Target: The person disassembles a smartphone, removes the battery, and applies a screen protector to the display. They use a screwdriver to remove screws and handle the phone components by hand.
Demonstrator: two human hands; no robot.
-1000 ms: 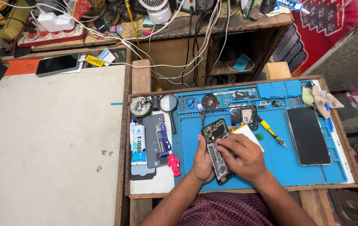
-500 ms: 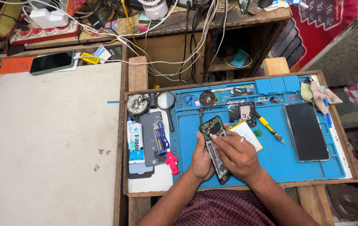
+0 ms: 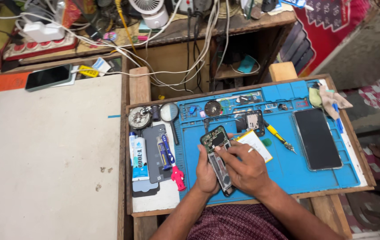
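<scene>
Cradling an opened phone (image 3: 219,158) above the blue repair mat (image 3: 288,173), back cover off and green circuit board bare at the far end. Left hand (image 3: 206,173) wrapped along the left edge of the frame, fingers closed on it from beneath; right hand (image 3: 245,166) laid over the lower right side, fingertips (image 3: 220,150) pressed down onto the exposed inside near the board, closed on the phone as well. Likely light and stiff along the frame, yet fragile in the middle: thin, easily scratched, with small connectors and ribbon cables that could tear. Best gripped by the long side rails, never by the board or bare parts. Lying just beside on the mat: a flat white battery (image 3: 254,144) and a yellow-handled screwdriver (image 3: 280,137); farther right, a black screen panel (image 3: 317,138); left of the mat, a glue tube (image 3: 139,158) and a grey back cover (image 3: 154,153).
</scene>
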